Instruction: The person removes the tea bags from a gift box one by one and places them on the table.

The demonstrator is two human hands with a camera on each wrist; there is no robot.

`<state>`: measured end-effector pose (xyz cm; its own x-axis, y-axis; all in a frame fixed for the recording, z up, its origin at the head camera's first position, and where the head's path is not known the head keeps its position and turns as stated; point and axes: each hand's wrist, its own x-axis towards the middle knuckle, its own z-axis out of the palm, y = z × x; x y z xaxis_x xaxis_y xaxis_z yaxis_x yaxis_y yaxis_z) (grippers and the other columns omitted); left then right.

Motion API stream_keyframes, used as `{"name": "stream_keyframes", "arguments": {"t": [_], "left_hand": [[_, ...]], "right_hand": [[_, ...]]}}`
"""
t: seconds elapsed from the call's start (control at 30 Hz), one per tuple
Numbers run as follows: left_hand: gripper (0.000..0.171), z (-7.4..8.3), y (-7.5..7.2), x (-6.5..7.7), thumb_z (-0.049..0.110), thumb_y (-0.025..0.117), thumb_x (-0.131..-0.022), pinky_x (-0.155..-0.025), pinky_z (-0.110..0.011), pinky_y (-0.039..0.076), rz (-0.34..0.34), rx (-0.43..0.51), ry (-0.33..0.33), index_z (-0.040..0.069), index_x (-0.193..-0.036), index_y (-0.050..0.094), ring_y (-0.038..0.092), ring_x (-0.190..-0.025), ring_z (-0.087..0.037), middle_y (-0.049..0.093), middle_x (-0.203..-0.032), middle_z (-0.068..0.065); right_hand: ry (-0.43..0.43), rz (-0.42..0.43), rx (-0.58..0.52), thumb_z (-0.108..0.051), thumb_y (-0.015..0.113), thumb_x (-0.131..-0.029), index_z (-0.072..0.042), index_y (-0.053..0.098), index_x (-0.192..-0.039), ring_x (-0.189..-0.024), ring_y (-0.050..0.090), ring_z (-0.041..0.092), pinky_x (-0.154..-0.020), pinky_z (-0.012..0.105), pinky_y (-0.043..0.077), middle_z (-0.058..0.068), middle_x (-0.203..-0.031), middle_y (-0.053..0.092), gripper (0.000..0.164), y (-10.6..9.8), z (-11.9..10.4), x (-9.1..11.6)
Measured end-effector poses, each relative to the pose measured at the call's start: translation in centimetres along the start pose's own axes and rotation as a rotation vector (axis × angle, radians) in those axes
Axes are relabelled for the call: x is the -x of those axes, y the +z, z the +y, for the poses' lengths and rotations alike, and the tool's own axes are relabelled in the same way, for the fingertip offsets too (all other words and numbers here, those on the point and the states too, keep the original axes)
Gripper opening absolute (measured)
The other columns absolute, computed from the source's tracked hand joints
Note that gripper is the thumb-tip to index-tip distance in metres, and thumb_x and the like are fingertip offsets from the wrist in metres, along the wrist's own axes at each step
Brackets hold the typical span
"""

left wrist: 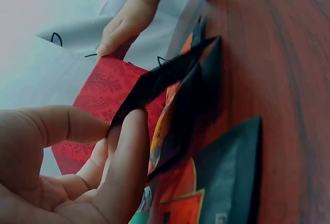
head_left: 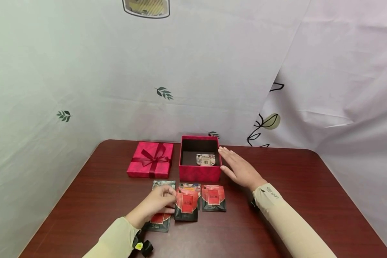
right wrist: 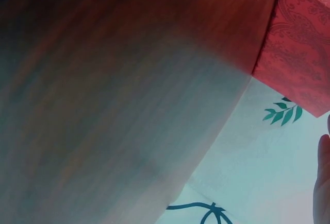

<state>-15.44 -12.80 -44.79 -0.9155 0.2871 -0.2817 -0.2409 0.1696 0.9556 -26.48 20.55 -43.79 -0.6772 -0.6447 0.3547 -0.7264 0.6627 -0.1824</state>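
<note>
My left hand [head_left: 155, 203] pinches a small red-and-black packet [head_left: 186, 206] by its left edge, thumb against fingers. In the left wrist view this packet [left wrist: 154, 82] shows nearly edge-on, tilted up from the table. It overlaps a patterned packet [head_left: 189, 186] behind it. Another red-and-black packet [head_left: 158, 226] lies partly hidden under the left hand, with a greenish packet [head_left: 163, 183] beyond it. My right hand [head_left: 242, 170], fingers extended, rests its fingertips at the right wall of an uncovered red box [head_left: 200, 174]. Inside the box is a light patterned packet [head_left: 205, 159].
The red lid [head_left: 151, 160] with a dark ribbon bow lies left of the box. One more red-and-black packet [head_left: 214, 197] lies in front of the box, right of the held one. Behind the brown table [head_left: 287, 186] hangs a white printed cloth [head_left: 213, 71].
</note>
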Motion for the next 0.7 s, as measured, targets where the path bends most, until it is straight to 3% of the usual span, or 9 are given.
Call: {"name": "stream_keyframes", "arguments": {"t": [0.57,0.7], "left_hand": [[0.007,0.0,0.3,1.3,0.002,0.062,-0.091,-0.053,-0.026,0.057,-0.074,-0.2,0.008,-0.003,-0.087,0.063,0.061,-0.054,-0.01,0.062,-0.07,-0.006],[0.01,0.0,0.3,1.4,0.004,0.062,-0.089,-0.048,-0.021,0.051,-0.091,-0.303,0.033,0.001,-0.08,0.066,0.059,-0.05,-0.007,0.061,-0.06,-0.002]], "right_hand": [[0.01,-0.008,-0.007,-0.029,0.056,-0.103,0.0,0.037,-0.155,-0.15,0.031,0.03,-0.119,0.05,0.027,0.015,-0.161,0.036,0.062,0.0,0.0,0.0],[0.009,-0.008,-0.006,-0.029,0.056,-0.103,0.0,0.037,-0.155,-0.15,0.031,0.03,-0.119,0.051,0.027,0.015,-0.16,0.037,0.062,-0.1,-0.1,0.0]]}}
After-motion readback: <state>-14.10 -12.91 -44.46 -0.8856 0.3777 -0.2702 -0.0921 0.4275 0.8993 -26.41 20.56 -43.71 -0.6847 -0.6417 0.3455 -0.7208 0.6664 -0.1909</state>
